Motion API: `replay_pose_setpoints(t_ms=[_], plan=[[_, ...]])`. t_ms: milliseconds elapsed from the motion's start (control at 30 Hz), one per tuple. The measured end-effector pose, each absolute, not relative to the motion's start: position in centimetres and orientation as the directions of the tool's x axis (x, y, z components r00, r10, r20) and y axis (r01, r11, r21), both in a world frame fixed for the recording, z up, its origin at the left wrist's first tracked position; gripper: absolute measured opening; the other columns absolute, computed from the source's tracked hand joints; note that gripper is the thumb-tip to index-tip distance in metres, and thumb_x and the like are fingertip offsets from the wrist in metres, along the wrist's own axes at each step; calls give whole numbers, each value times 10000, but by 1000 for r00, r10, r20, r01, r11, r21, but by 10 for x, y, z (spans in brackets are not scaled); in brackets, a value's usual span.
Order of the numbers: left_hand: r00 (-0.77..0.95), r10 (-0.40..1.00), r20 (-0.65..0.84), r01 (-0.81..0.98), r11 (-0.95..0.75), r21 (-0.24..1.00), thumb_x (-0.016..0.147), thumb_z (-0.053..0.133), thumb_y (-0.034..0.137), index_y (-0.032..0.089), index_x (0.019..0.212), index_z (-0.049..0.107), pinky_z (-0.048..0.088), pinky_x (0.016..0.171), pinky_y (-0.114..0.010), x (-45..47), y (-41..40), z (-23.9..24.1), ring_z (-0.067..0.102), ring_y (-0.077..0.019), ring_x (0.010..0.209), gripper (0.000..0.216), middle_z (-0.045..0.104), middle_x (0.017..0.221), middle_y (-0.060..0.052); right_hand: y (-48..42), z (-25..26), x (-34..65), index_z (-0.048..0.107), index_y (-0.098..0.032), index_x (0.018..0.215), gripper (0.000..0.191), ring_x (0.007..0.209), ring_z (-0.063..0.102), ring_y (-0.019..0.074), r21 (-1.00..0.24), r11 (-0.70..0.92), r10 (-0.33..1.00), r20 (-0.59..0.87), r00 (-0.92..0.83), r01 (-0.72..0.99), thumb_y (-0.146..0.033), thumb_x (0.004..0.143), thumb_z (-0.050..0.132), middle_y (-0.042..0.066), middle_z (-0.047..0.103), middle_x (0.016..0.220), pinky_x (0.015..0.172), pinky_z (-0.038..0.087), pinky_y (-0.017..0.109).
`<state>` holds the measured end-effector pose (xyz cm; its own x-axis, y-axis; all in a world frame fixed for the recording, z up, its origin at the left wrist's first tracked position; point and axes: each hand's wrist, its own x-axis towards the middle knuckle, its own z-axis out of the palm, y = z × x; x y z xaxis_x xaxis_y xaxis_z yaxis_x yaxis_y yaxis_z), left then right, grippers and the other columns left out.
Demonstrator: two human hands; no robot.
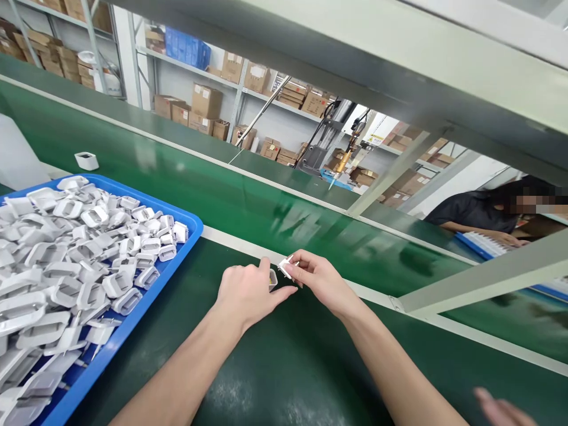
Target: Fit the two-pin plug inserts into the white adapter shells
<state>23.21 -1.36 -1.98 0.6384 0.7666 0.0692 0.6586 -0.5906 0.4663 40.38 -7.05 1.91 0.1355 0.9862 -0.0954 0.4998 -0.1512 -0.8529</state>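
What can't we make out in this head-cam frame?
- Piece in the left hand: head view, mostly covered by its fingers; shape unclear.
- White part in the right hand: too small to tell its details.
- Blue tray: cut off by the left and bottom edges; full load unseen.
- Co-worker's hands: beyond the belt, partly hidden by frame bars.
- Hand at the bottom right corner: blurred, cut by the edge.

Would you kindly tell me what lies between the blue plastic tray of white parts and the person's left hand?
In the head view, only bare dark green table mat lies between the blue plastic tray and the left hand.
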Motion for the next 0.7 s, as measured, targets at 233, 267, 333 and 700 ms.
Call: replay_pose_setpoints(t_ms=[233, 267, 333, 700], plan=[[741, 670, 34, 523, -609, 597, 751, 651, 767, 244, 1156, 575, 399, 632, -304, 210, 3, -17, 669, -288, 780, 666, 687, 827, -16, -71, 24, 408, 635, -187, 876, 339, 724, 534, 154, -834, -152, 985, -85, 148, 530, -507, 855, 744, 9, 655, 827, 676, 420, 282], [781, 624, 27, 464, -608, 644, 727, 704, 730, 290, 1233, 568, 376, 613, -279, 206, 7, -19, 655, -250, 774, 684, 679, 847, 13, -73, 26, 407, 634, -188, 878, 330, 738, 544, 157, -826, -145, 987, -81, 140, 544, -501, 861, 740, 8, 660, 839, 688, 430, 284], [836, 548, 32, 363, -597, 716, 718, 768, 618, 388, 1266, 587, 345, 591, -245, 201, 14, -24, 617, -183, 753, 622, 651, 858, 60, -76, 31, 405, 638, -192, 884, 312, 759, 556, 161, -794, -122, 991, -69, 111, 595, -493, 880, 721, 7, 666, 855, 702, 442, 285], [800, 586, 129, 254, -526, 812, 713, 798, 455, 213, 720, 587, 288, 570, -249, 205, 17, -39, 477, -102, 662, 322, 580, 752, 83, -85, 31, 373, 652, -210, 871, 141, 738, 545, 137, -478, 79, 996, 9, -85, 875, -274, 992, 621, -28, 640, 815, 657, 363, 264]])
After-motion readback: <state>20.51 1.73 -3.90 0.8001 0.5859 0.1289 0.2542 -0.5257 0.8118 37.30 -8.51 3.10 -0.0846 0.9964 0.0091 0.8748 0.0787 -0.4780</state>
